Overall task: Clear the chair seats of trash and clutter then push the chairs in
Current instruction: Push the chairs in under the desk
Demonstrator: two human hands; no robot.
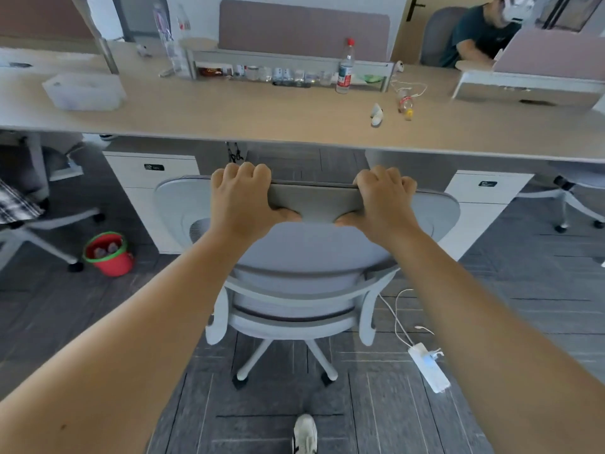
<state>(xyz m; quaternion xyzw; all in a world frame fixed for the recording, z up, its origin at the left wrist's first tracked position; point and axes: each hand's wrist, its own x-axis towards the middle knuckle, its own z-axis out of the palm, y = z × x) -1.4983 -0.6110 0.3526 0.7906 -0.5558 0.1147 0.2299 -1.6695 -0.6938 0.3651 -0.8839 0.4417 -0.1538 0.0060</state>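
A light grey office chair point(304, 257) stands in front of me, its back toward me, facing the long wooden desk point(229, 109). My left hand point(242, 198) grips the top edge of the chair's backrest on the left. My right hand point(383, 199) grips the same edge on the right, thumbs on my side. The seat is hidden behind the backrest. The chair's front lies just short of the desk edge, between two white drawer cabinets point(147, 178).
A red bucket with a green rim point(109, 255) holds bottles on the floor at left. Another chair point(29, 217) with checked cloth stands far left, a third chair point(569, 194) far right. A white power strip point(429, 367) with cables lies right of the chair. Bottles sit on the desk; a person sits at back right.
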